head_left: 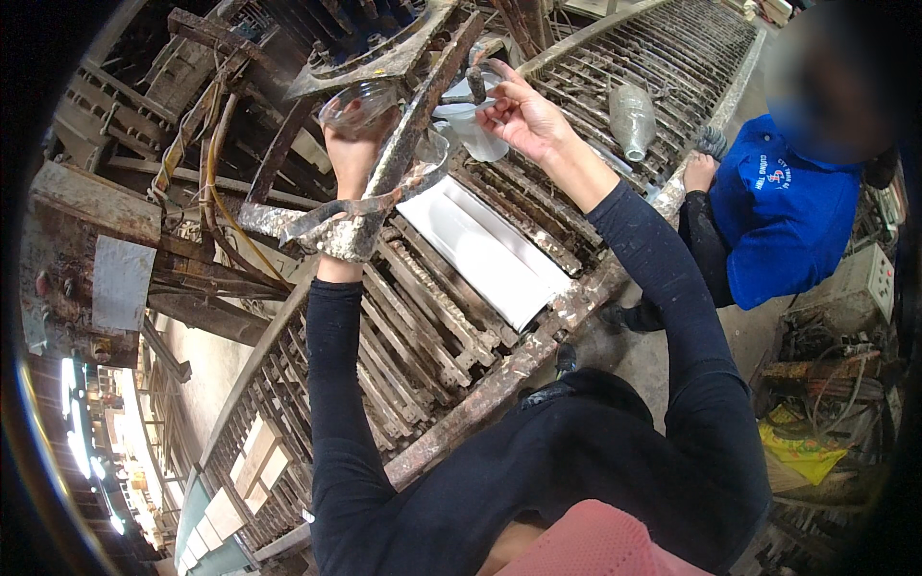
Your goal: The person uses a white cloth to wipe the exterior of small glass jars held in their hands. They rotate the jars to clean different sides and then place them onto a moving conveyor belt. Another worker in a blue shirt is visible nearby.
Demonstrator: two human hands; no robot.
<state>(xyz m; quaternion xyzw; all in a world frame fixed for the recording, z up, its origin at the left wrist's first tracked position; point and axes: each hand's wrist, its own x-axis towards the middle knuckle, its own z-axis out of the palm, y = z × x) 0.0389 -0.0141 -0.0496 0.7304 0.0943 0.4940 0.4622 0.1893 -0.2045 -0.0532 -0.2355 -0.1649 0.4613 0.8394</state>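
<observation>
Your left hand [348, 154] is raised with its fingers closed around a clear glass bowl [359, 104], held up beside the rusty, paint-caked metal bracket [357, 223] that crosses in front of your wrist; the lift appears to keep the bowl clear of that bracket. Your right hand [523, 117] is pinched narrow, thumb and fingertips gripping a small dark knob or valve [475, 83] just above a white plastic cup [473, 130], which sits under the knob as if to catch what comes out of it.

Below both hands, a long white tile [485, 252] lies flat on the slatted metal conveyor rack [423, 326], which runs diagonally across the view. A clear plastic bottle [631, 120] lies on the rack further along. On the far side, well apart from your hands, 1 person in a blue shirt [783, 221] crouches, 1 hand on the rack's edge. The bracket and the angled bars of the overhead frame [375, 53] crowd the space between your 2 hands.
</observation>
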